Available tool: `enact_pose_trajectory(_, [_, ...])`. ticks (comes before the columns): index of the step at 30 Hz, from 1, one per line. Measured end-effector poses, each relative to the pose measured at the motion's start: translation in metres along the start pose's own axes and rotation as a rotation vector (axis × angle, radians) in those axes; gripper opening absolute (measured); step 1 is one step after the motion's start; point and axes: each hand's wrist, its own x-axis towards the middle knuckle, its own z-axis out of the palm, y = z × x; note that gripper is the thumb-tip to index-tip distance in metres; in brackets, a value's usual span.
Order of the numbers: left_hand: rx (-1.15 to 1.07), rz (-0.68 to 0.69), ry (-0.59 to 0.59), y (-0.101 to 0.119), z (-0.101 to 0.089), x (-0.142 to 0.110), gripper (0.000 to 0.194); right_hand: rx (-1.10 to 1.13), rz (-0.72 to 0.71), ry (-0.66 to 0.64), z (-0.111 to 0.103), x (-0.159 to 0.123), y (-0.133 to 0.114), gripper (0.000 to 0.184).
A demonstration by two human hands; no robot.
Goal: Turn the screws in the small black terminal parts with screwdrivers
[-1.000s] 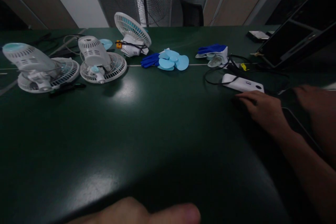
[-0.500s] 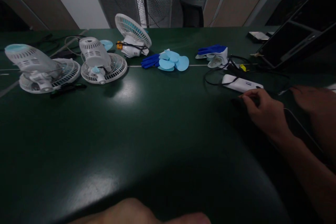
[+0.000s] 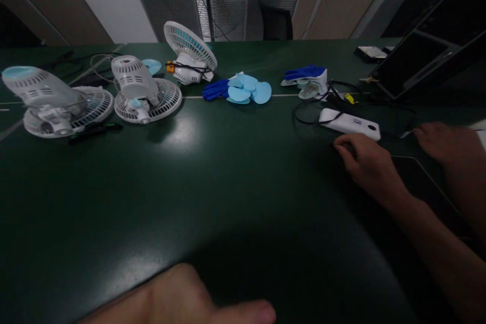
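Observation:
My left hand [image 3: 178,296] is at the bottom edge of the view, near the table's front edge. Its thumb is stretched to the right, nothing shows in it, and the other fingers are cut off by the frame. To the right, my right hand [image 3: 366,162] is low over the dark green table [image 3: 228,177], thumb and forefinger pinched together. What lies between the fingertips is too dark to make out. Just behind this hand is a white oblong device [image 3: 349,124] with a round dark spot and a black cable. A flat dark panel [image 3: 421,187] with a pale edge lies beside my right forearm.
Another person's hand [image 3: 448,142] rests at the far right. White fans [image 3: 146,96] stand at the left, near blue fan blades [image 3: 248,88], a blue glove [image 3: 214,89] and a blue-and-white glove [image 3: 309,78]. A black cabinet [image 3: 425,55] stands at the back right.
My right hand has shifted slightly left and down, away from the white device, still pinched. More of my left hand shows, higher in the view. The dark panel is more exposed.

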Motion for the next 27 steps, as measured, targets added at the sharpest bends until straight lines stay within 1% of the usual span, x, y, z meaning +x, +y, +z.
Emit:
enact_pose_trajectory(2, [-0.043,0.137,0.086,-0.014,-0.003,0.005,0.032,-0.022,-0.051,-0.024,0.000,0.001,0.002,0.021])
enact_pose_trajectory(3, [-0.069,0.241,0.155,-0.020,-0.005,0.007,0.033,-0.036,-0.074,-0.032,0.000,0.002,0.004,0.021])
enact_pose_trajectory(4, [-0.086,0.303,0.213,-0.026,-0.008,0.010,0.032,-0.051,-0.092,-0.037,0.000,0.003,0.006,0.022])
enact_pose_trajectory(5, [-0.091,0.328,0.265,-0.031,-0.012,0.012,0.032,-0.067,-0.105,-0.038,0.001,0.003,0.008,0.022])
enact_pose_trajectory(6, [-0.087,0.311,0.305,-0.035,-0.015,0.014,0.031,-0.085,-0.115,-0.036,0.001,0.004,0.010,0.023])
enact_pose_trajectory(8, [-0.067,0.213,0.312,-0.042,-0.020,0.014,0.029,-0.119,-0.130,-0.033,0.002,0.006,0.014,0.023])
enact_pose_trajectory(10, [-0.047,0.138,0.258,-0.048,-0.024,0.009,0.032,-0.149,-0.142,-0.030,0.001,0.007,0.016,0.023])
enact_pose_trajectory(12, [-0.041,0.089,0.198,-0.054,-0.025,-0.002,0.037,-0.173,-0.144,-0.019,0.000,0.008,0.016,0.022])
enact_pose_trajectory(13, [-0.046,0.052,0.185,-0.057,-0.026,-0.007,0.037,-0.184,-0.137,-0.005,-0.001,0.008,0.015,0.022])
enact_pose_trajectory(15, [-0.075,-0.058,0.177,-0.062,-0.028,-0.018,0.032,-0.204,-0.102,0.044,-0.003,0.007,0.012,0.023])
enact_pose_trajectory(17, [-0.119,-0.196,0.193,-0.066,-0.030,-0.024,0.029,-0.218,-0.053,0.109,-0.005,0.005,0.008,0.024])
enact_pose_trajectory(20, [-0.194,-0.346,0.213,-0.069,-0.032,-0.025,0.025,-0.169,0.035,0.216,-0.007,0.002,0.005,0.025])
enact_pose_trajectory(23, [-0.230,-0.397,0.200,-0.068,-0.033,-0.020,0.024,-0.074,0.145,0.268,-0.006,-0.002,0.005,0.023])
enact_pose_trajectory(27, [-0.213,-0.405,0.202,-0.066,-0.031,-0.018,0.023,0.004,0.287,0.279,-0.004,-0.005,0.003,0.027])
